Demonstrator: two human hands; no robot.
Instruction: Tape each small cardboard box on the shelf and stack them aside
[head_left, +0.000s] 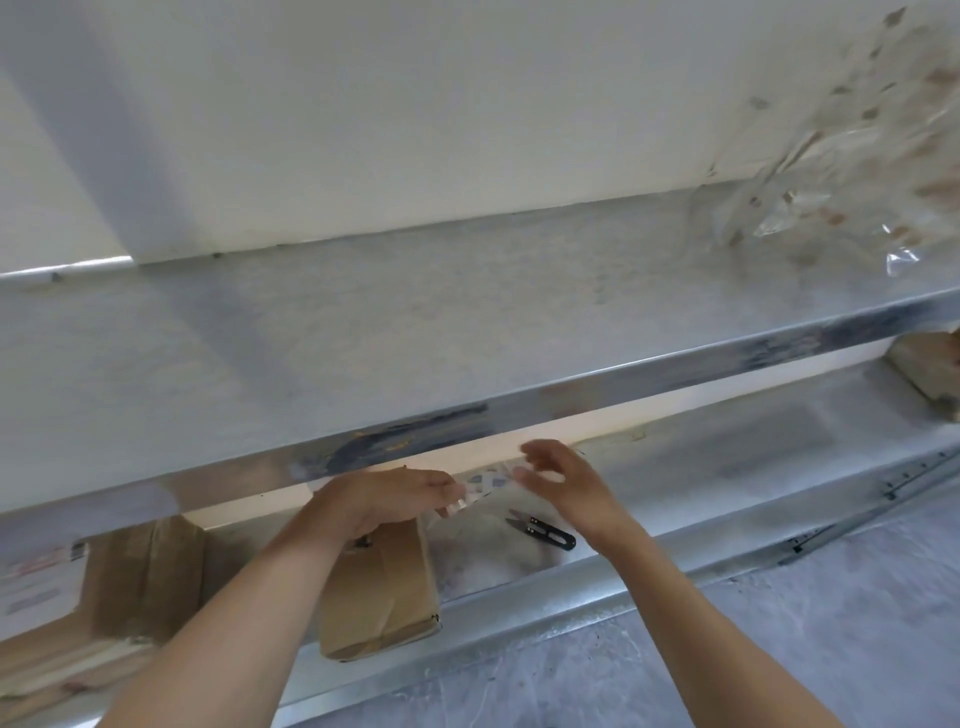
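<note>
**Tape stretched between two hands above a small box**

A metal upper shelf (467, 332) fills the middle of the view, with a lower shelf (727, 457) beneath it. A crumpled clear plastic bag (841, 156) sits at the far right of the upper shelf. On the lower shelf, larger cardboard boxes (140, 582) stand at the left, and a small cardboard box (379, 592) lies just right of them, under the left hand (384, 499). That hand pinches one end of a strip of tape (483, 486). The right hand (561, 480) holds the other end with curled fingertips. Small black snips (543, 530) lie on the lower shelf, just below the right hand.
</note>
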